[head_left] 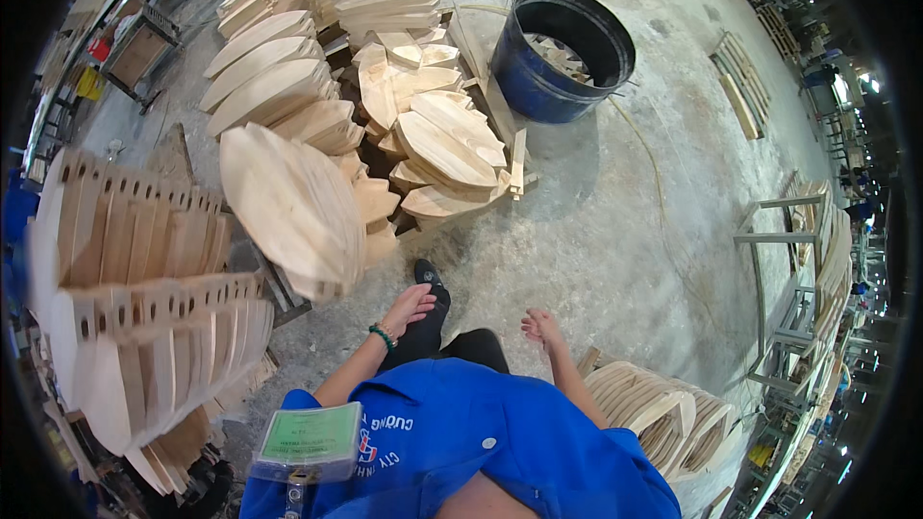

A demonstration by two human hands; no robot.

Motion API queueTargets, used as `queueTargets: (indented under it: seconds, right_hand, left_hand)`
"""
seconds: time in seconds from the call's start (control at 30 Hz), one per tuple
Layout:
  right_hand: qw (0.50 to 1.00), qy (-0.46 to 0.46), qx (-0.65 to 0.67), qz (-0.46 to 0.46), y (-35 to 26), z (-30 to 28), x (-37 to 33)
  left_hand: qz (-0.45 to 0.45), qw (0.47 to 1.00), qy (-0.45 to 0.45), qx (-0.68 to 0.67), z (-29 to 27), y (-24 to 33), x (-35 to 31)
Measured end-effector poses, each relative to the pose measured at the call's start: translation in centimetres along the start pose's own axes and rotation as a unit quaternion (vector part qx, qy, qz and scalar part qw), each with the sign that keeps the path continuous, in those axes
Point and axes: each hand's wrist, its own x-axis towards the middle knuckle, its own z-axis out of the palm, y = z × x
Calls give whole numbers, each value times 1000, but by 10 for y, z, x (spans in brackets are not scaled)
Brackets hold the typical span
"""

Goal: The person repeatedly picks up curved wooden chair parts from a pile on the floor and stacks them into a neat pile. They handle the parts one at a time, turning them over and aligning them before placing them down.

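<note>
My left hand (411, 307), with a beaded bracelet at the wrist, is open and holds nothing, its fingers stretched out over my shoe. My right hand (541, 327) hangs over the floor to the right; its fingers are loosely bent and apart, with nothing in them. Nearest to my left hand is a large leaf-shaped wooden board (288, 207), leaning at the near end of the piles. Beyond it, more pointed wooden boards (450, 139) lie loosely heaped. Neither hand touches any wood.
A blue drum (548, 86) holding wood scraps stands at the back right, a hose (646, 139) trailing beside it. Slotted wooden pieces (144, 231) are stacked at left. Curved wooden parts (654, 408) lie by my right elbow. A metal frame (760, 235) stands farther right.
</note>
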Motion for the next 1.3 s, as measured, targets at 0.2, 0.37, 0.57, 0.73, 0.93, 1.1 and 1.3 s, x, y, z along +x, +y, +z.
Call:
queueTargets:
  seconds: [0.2,0.37,0.57,0.73,0.93,1.1,1.3]
  right_hand:
    - [996,-64,-61,-24,-128,15,95]
    - [949,-73,-215,-220,-251,69,201]
    - [851,-30,-361,-379,-361,135,301]
    - [891,-150,-321,-284,-382,161,347]
    - [923,-198,-225,-241,-365,182,345]
    - [924,-265,-212,-177,-388,175,339]
    - [921,-264,-240,-156,-422,163,349]
  left_hand:
    - [11,999,35,10,35,76,97]
    - [34,992,117,-29,35,116,184]
    - [124,932,297,-167,54,157,265]
    - [184,905,305,-234,65,173,310]
    - [159,865,422,-219,74,186,323]
    - [188,860,367,-299,78,198,316]
    - [169,899,222,-338,67,217,304]
